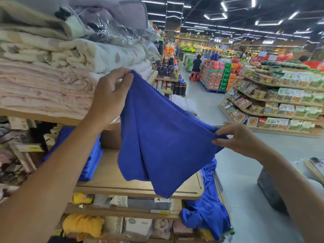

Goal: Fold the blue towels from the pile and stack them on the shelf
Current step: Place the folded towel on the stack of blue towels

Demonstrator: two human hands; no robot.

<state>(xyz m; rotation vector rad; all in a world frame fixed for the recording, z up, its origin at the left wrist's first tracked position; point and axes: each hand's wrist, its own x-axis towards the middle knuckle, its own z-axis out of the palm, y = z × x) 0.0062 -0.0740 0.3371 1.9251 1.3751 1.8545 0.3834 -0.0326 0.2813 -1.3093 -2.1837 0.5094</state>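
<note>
both hands, left hand point(112, 95) and right hand point(240, 139), have fingers pinched shut on one blue towel point(157, 137) above the shelf point(140, 190), a few folded towels point(91, 162) already stacked there, loose pile point(208, 207) beside it still waiting.

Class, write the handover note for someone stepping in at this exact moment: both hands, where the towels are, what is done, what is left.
Left hand: pinching the upper corner of the blue towel, raised.
Right hand: pinching the opposite corner, lower.
The towel hangs between them in the air, draped loosely, not yet folded flat.
Folded stack of blue towels sits on the wooden shelf, left of the hanging towel.
Unfolded pile hangs off the shelf's right end.
Left: finish this fold, add it to the stack, then work through the pile.
</note>
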